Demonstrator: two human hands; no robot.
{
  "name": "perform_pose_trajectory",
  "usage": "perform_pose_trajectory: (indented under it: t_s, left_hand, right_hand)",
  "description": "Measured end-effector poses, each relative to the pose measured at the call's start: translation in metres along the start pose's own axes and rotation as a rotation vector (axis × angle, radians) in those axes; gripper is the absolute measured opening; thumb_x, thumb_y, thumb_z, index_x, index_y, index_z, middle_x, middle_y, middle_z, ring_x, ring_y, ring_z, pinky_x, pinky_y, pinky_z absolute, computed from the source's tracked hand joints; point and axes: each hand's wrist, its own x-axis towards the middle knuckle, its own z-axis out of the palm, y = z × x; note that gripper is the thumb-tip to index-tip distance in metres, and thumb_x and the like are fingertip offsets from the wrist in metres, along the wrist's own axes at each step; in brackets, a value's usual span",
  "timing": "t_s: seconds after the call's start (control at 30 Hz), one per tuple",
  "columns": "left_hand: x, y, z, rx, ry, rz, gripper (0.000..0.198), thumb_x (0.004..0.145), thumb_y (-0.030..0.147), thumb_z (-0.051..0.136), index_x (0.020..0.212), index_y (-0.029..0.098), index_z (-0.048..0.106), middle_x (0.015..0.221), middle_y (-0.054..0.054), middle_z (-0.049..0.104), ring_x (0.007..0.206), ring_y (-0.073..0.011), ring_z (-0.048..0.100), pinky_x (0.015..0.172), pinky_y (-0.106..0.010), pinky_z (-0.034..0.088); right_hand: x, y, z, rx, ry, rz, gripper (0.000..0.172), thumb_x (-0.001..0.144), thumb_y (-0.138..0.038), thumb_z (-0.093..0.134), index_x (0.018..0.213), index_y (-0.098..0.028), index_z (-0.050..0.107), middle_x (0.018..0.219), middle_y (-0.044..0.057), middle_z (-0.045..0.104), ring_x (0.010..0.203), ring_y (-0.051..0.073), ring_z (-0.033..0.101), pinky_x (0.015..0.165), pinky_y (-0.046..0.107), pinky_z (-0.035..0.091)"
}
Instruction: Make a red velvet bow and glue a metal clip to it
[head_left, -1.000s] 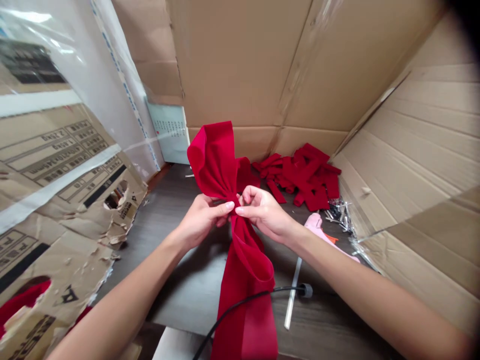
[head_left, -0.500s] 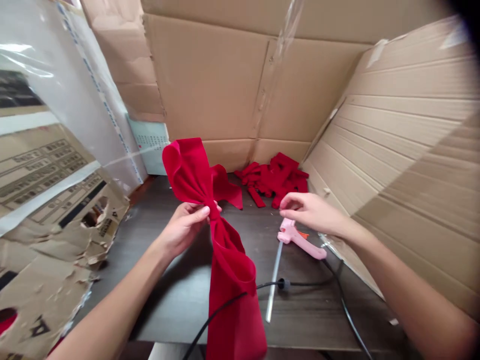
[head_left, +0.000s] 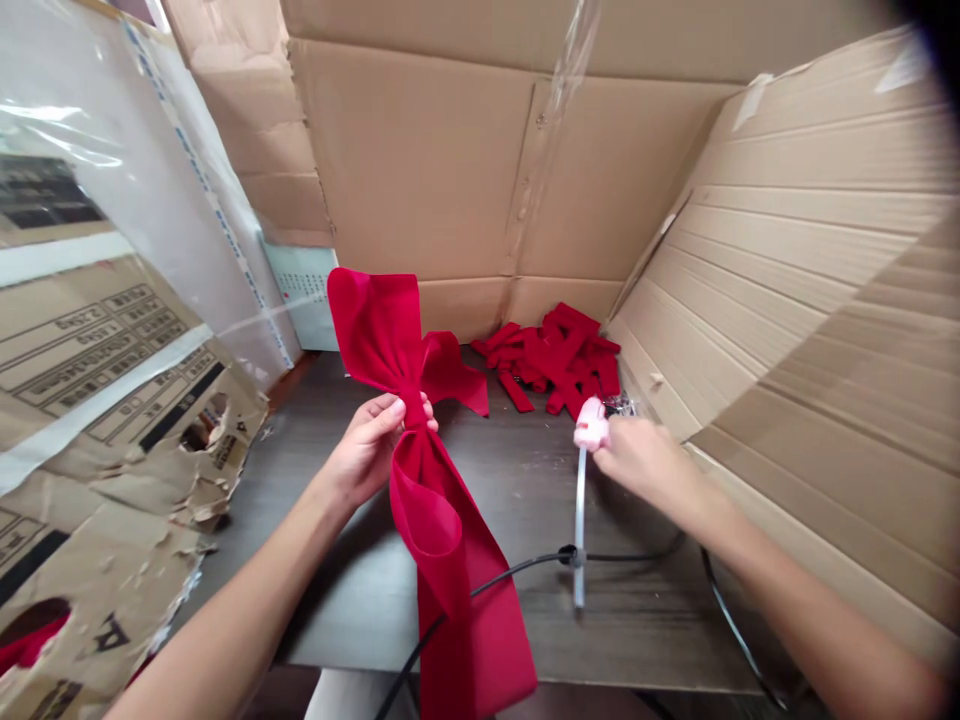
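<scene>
One torn, printed cardboard sheet [head_left: 127, 500] stands at far left, two ragged holes in it, red cloth showing through the lower; one pale blue card [head_left: 306, 300] with printed characters stands farther back; the left hand [head_left: 375, 445] pinches one red bow [head_left: 414, 408] at its gathered middle, thumb in front and fingertips showing past the far side, holding it up over the bench [head_left: 517, 490]; one loop rises above that hand, one droops below, and a broad tail reaches past the front edge; one stretch of black cable [head_left: 517, 572] crosses the tail, with a single collar [head_left: 576, 557] farther along it; red strips [head_left: 555, 350] lie heaped at the back, too overlapped to count; one translucent glue stick [head_left: 580, 510] juts from one pink glue gun [head_left: 592, 426], around which the right hand [head_left: 649, 455] is closed, its grip partly hidden; small shiny bits [head_left: 621, 406], uncounted, lie beside the heap.

The bench top is dark and wood-grained; clear plastic sheeting [head_left: 120, 120] hangs at left, a creased cardboard wall [head_left: 420, 160] with a taped seam closes the back, and a ribbed one [head_left: 810, 260] leans at right, half in shadow.
</scene>
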Motion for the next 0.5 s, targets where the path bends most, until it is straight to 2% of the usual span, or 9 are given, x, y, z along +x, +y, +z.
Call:
perform_pose_trajectory:
  t_s: [0.03, 0.1, 0.17, 0.23, 0.3, 0.4, 0.5]
  left_hand:
    - [0.0, -0.001, 0.0, -0.009, 0.0, -0.003, 0.032, 0.06, 0.029, 0.09, 0.084, 0.013, 0.076, 0.079, -0.006, 0.075, 0.067, -0.0164, 0.071, 0.065, -0.024, 0.059]
    - [0.0, -0.002, -0.002, -0.02, -0.01, -0.005, 0.032, 0.061, 0.028, 0.09, 0.084, 0.012, 0.075, 0.079, -0.006, 0.075, 0.068, -0.0164, 0.071, 0.066, -0.025, 0.059]
    - [0.0, -0.002, -0.003, -0.024, -0.025, -0.01, 0.03, 0.062, 0.027, 0.089, 0.083, 0.011, 0.075, 0.079, -0.007, 0.075, 0.067, -0.0157, 0.071, 0.068, -0.024, 0.059]
    - [0.001, -0.002, -0.005, -0.026, -0.037, -0.016, 0.029, 0.063, 0.027, 0.089, 0.083, 0.011, 0.074, 0.08, -0.007, 0.075, 0.067, -0.0151, 0.07, 0.068, -0.024, 0.059]
    - [0.001, -0.003, -0.008, -0.022, -0.052, -0.033, 0.029, 0.064, 0.027, 0.088, 0.084, 0.01, 0.074, 0.079, -0.007, 0.074, 0.067, -0.0158, 0.071, 0.067, -0.024, 0.059]
    - [0.003, -0.007, -0.012, -0.029, -0.102, -0.067, 0.032, 0.065, 0.027, 0.088, 0.087, 0.009, 0.074, 0.078, -0.007, 0.074, 0.068, -0.017, 0.071, 0.066, -0.024, 0.059]
    - [0.005, -0.015, -0.015, -0.05, -0.186, -0.111, 0.035, 0.064, 0.028, 0.089, 0.088, 0.007, 0.074, 0.079, -0.008, 0.074, 0.069, -0.0176, 0.072, 0.066, -0.024, 0.059]
  right_hand:
    - [0.006, 0.001, -0.01, 0.044, 0.057, 0.035, 0.024, 0.085, -0.025, 0.048, 0.082, -0.01, 0.066, 0.084, 0.024, 0.07, 0.078, 0.034, 0.068, 0.063, 0.036, 0.041]
    - [0.017, -0.004, -0.03, 0.392, 0.228, 0.12, 0.022, 0.079, -0.03, 0.053, 0.08, -0.012, 0.066, 0.077, 0.021, 0.069, 0.075, 0.033, 0.067, 0.059, 0.036, 0.041]
    - [0.021, -0.019, -0.042, 0.668, 0.241, 0.074, 0.027, 0.079, -0.032, 0.047, 0.088, -0.014, 0.066, 0.077, 0.014, 0.069, 0.064, 0.024, 0.065, 0.051, 0.032, 0.042]
    - [0.017, -0.042, -0.042, 1.282, 0.148, -0.067, 0.03, 0.073, -0.033, 0.051, 0.092, -0.014, 0.065, 0.08, 0.013, 0.069, 0.056, 0.02, 0.061, 0.041, 0.029, 0.039]
    - [0.008, -0.066, -0.032, 1.648, 0.039, -0.149, 0.029, 0.07, -0.037, 0.062, 0.087, -0.014, 0.066, 0.074, 0.009, 0.067, 0.048, 0.016, 0.055, 0.034, 0.025, 0.033]
    - [-0.013, -0.088, -0.011, 1.814, -0.105, -0.241, 0.026, 0.069, -0.036, 0.071, 0.082, -0.013, 0.07, 0.071, 0.008, 0.068, 0.046, 0.015, 0.057, 0.032, 0.023, 0.034]
    - [-0.031, -0.088, -0.001, 1.883, -0.174, -0.306, 0.026, 0.07, -0.034, 0.074, 0.085, -0.013, 0.074, 0.072, 0.009, 0.07, 0.05, 0.016, 0.061, 0.035, 0.022, 0.04]
